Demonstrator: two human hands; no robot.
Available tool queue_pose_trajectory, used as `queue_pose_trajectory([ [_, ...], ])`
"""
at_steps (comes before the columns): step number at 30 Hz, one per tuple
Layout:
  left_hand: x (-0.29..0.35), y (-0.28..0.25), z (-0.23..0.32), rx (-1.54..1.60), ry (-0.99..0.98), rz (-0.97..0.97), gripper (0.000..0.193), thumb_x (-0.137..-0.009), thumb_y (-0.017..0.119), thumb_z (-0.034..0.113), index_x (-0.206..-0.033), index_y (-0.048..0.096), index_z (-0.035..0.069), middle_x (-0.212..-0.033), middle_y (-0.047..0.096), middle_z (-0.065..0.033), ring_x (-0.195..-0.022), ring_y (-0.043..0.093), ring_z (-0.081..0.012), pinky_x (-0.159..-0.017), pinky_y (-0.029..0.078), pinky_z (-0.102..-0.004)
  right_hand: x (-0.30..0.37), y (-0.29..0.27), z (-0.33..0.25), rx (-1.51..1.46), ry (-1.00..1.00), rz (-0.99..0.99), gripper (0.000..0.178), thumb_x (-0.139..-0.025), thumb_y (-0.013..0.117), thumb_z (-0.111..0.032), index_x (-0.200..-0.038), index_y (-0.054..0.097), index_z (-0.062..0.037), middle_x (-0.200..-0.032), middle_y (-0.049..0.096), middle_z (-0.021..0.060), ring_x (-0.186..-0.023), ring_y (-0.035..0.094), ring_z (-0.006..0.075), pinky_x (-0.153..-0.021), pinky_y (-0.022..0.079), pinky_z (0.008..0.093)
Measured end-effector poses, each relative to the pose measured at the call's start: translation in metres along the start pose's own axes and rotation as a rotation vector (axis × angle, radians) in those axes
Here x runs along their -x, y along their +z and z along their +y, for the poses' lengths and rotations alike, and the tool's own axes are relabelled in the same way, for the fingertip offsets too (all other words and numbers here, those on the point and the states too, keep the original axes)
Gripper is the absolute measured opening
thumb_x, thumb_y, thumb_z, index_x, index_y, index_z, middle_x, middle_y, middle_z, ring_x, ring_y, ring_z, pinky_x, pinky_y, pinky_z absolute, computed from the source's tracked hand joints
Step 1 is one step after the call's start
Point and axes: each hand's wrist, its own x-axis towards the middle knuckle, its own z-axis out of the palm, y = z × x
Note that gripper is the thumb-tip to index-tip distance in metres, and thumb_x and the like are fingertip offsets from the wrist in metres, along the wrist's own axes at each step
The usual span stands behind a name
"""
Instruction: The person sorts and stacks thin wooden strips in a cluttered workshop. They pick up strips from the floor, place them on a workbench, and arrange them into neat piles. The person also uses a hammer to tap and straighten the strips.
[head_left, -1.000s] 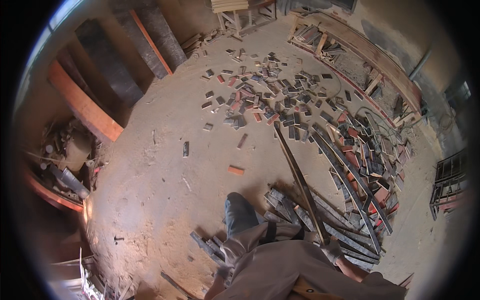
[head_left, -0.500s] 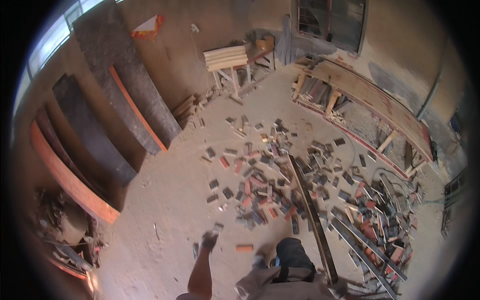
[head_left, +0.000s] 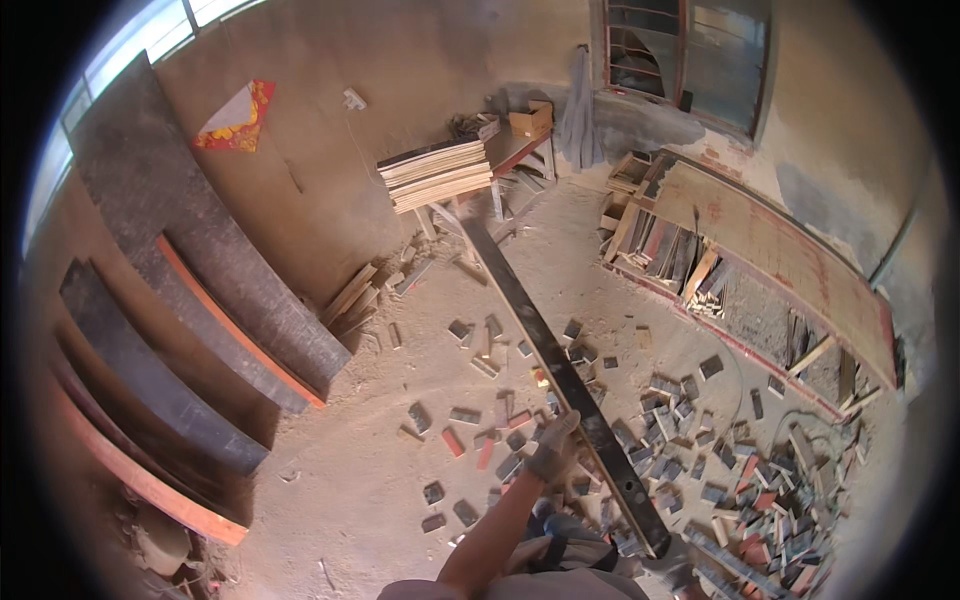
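Observation:
A long, narrow dark plank (head_left: 545,345) with pale edges slants across the middle, its far end before a stack of boards and its near end close to my body. My left hand (head_left: 553,450), in a grey glove, is closed on the left edge of the plank about two thirds of the way along. At the near end my right hand (head_left: 672,568), also gloved, grips the plank; its fingers are partly hidden. Beneath the plank, many short offcut blocks (head_left: 465,415) in black, red and bare wood lie strewn over the floor.
A stack of pale boards (head_left: 435,175) rests on a stand at the back. A low wooden bench (head_left: 760,225) with wood pieces under it runs along the right wall. Large dark panels (head_left: 200,200) lean on the left. Blocks pile up thickly at the lower right (head_left: 780,510).
My left hand has moved up and right from beside my body onto the plank. The plank has swung so its far end points up and left. The view has shifted too.

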Motion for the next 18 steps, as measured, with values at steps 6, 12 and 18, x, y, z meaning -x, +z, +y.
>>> queue_pose_trajectory([
  [6, -0.166, -0.005, 0.109, 0.267, 0.100, 0.042, 0.032, -0.097, 0.072, 0.017, -0.127, 0.064, 0.009, -0.109, 0.071, -0.0089, -0.103, 0.071, -0.0267, -0.091, 0.058, -0.0464, -0.191, 0.005, -0.108, 0.081, 0.087, -0.150, 0.071, -0.058, 0.094, -0.052, -0.105, 0.067, -0.0061, -0.085, 0.075, 0.0154, -0.081, 0.075, 0.0358, -0.072, 0.060, 0.0462],
  [12, -0.400, -0.079, 0.217, 0.012, 0.209, 0.249, 0.025, -0.089, 0.080, 0.010, -0.111, 0.069, 0.005, -0.087, 0.071, -0.0061, -0.076, 0.071, -0.0205, -0.070, 0.059, -0.0358, -0.506, 0.043, -0.185, 0.299, -0.202, -0.196, 0.118, -0.060, 0.095, -0.062, -0.147, 0.052, 0.0038, -0.125, 0.071, 0.0245, -0.118, 0.069, 0.0380, -0.097, 0.056, 0.0446],
  [18, -0.530, -0.085, 0.268, -0.421, 0.269, 0.372, 0.021, -0.090, 0.083, 0.014, -0.104, 0.071, 0.003, -0.090, 0.072, -0.0012, -0.082, 0.068, -0.0116, -0.072, 0.056, -0.0299, -0.708, -0.046, -0.386, -0.385, -0.458, 0.054, 0.116, -0.076, 0.092, -0.052, -0.160, 0.033, 0.0037, -0.152, 0.053, 0.0249, -0.140, 0.056, 0.0345, -0.115, 0.047, 0.0440],
])
